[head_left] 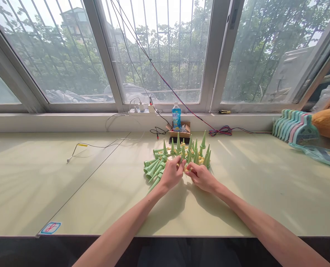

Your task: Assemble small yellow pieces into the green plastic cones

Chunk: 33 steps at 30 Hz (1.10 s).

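Both hands meet close together over the middle of the table. My left hand (172, 172) is closed, its fingertips against a green pointed cone (183, 151); the fingers partly cover what is in the grip. My right hand (201, 175) is pinched shut on a small yellow piece (186, 170), right beside the left fingertips. Several green cones (178, 141) stand upright behind the hands, with small yellow pieces (201, 160) scattered among them. A pile of green cones (153, 168) lies on its side to the left of my left hand.
Behind the cones are a blue-labelled bottle (176, 118), a small cardboard box (185, 129) and a dark flat object (174, 140). A bundled cable (220, 130) lies near the sill. Pastel plastic pieces (295, 126) stand at right; a thin wire (75, 151) lies left.
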### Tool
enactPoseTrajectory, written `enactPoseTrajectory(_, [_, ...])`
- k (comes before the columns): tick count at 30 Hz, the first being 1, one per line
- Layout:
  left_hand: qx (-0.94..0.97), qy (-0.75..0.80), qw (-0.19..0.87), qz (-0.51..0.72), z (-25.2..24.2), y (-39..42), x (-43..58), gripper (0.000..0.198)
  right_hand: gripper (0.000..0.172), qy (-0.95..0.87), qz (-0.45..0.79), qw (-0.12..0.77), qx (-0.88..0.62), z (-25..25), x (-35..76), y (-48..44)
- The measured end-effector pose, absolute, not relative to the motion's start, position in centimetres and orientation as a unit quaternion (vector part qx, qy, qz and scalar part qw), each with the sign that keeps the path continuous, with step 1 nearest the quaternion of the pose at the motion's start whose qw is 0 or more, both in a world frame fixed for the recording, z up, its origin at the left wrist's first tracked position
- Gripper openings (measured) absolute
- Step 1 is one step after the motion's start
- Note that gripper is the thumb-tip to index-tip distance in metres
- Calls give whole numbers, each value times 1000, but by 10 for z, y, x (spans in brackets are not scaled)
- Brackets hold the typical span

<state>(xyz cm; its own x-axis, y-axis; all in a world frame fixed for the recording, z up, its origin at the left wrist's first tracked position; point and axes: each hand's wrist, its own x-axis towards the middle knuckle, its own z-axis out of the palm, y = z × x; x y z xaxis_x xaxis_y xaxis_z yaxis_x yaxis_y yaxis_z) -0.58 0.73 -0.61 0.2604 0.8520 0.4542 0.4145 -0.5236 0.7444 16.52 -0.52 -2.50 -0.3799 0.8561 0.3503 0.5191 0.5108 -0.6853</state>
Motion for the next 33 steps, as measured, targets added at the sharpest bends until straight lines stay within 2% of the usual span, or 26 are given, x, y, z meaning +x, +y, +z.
enactPoseTrajectory(11, [763, 411, 248, 433, -7, 7, -5, 37, 29, -808, 228, 355, -411, -32, 167, -1])
enactPoseTrajectory(22, [760, 411, 250, 437, -5, 6, -5, 39, 34, -810, 208, 346, -424, -29, 166, -2])
enactPoseTrajectory(29, [756, 418, 241, 443, -6, 6, -5, 39, 18, -798, 217, 348, -441, -26, 166, -4])
enactPoseTrajectory(33, [762, 416, 241, 434, -6, 6, -5, 39, 20, -798, 219, 352, -438, -28, 166, -3])
